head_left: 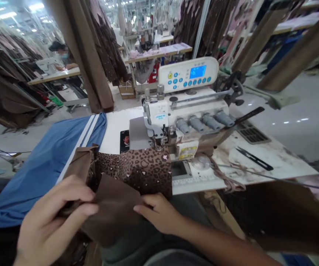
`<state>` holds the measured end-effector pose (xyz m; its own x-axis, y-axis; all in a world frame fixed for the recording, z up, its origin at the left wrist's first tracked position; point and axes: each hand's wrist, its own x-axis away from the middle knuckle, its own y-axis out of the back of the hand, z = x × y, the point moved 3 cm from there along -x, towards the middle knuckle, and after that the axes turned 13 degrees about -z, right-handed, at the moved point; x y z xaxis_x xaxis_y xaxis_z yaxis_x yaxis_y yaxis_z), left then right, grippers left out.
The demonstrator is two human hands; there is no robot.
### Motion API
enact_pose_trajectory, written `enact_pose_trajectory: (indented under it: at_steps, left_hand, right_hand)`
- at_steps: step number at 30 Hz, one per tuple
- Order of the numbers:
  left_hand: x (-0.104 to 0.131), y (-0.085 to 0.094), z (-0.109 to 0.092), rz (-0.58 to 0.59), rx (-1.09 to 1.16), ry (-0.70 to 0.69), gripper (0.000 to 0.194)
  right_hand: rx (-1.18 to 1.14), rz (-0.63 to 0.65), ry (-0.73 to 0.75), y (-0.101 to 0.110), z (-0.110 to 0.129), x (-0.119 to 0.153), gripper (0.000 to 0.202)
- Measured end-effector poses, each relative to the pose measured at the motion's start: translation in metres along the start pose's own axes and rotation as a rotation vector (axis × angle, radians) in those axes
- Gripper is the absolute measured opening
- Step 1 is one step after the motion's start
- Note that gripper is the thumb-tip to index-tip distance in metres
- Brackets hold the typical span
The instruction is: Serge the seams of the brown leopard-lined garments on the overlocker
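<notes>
Plain brown fabric (pixel 117 210) hangs between my two hands at the table's front edge. My left hand (pixel 57 214) pinches its left side between thumb and fingers. At the right edge, my right hand (pixel 159 212) is closed on the same cloth. Just behind lies leopard-print fabric (pixel 143 168), reaching up to the needle and presser foot of a white overlock sewing machine (pixel 159 114). Folded brown cloth (pixel 79 166) rises beyond my left hand. Whether the plain and printed pieces are joined is hidden by the folds.
Blue fabric with white stripes (pixel 51 151) covers the table's left side. A phone (pixel 124 141) lies left of the machine, and black thread snips (pixel 255 159) lie to its right. A co-worker (pixel 62 55) sits at another table among hanging garments.
</notes>
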<state>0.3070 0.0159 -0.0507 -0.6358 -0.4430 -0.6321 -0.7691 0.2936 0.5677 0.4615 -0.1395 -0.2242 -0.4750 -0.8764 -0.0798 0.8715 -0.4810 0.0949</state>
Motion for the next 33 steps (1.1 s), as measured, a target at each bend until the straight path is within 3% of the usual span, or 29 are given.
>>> enact_pose_trajectory:
  at_steps: [2,4,8,13,15,17,19,21,23,25,27,33]
  left_hand:
    - [0.003,0.010,0.018,0.282,-0.025,-0.022,0.007]
    - [0.009,0.020,0.035,0.435,-0.017,-0.068,0.022]
    - [0.022,0.030,0.042,0.277,0.012,-0.115,0.035]
    - [0.040,0.020,0.019,-0.006,0.088,0.169,0.040]
    - [0.040,0.009,0.011,-0.116,0.083,0.266,0.029]
    - [0.030,-0.013,0.006,-0.157,0.027,0.278,0.021]
    - [0.010,-0.046,0.002,-0.108,-0.024,0.128,0.012]
    - [-0.012,-0.085,0.001,-0.030,-0.028,-0.060,0.012]
    - [-0.030,-0.118,0.004,0.006,-0.005,-0.130,0.011]
    - [-0.039,-0.137,0.013,0.008,0.003,-0.074,0.006]
    - [-0.040,-0.142,0.023,0.006,0.009,0.018,0.002]
    - [-0.033,-0.133,0.026,0.052,-0.018,0.117,0.008]
  right_hand:
    - [0.097,-0.088,0.168,0.000,-0.004,0.004,0.027]
    - [0.200,-0.172,0.370,0.005,-0.005,0.010,0.032]
    - [0.324,-0.245,0.548,0.011,-0.003,0.015,0.036]
    - [0.295,-0.199,0.553,0.009,0.004,0.018,0.037]
    - [0.237,-0.146,0.561,0.012,0.003,0.027,0.039]
    - [0.192,-0.172,0.572,0.021,0.000,0.039,0.036]
    - [0.187,-0.318,0.502,0.037,-0.007,0.048,0.029]
    - [0.192,-0.445,0.334,0.051,-0.014,0.050,0.022]
    - [0.186,-0.395,0.161,0.056,-0.022,0.046,0.025]
    - [0.204,-0.243,0.094,0.053,-0.028,0.042,0.036]
    - [0.251,-0.138,0.144,0.047,-0.034,0.040,0.040]
    - [0.283,-0.088,0.375,0.034,-0.064,0.054,0.050]
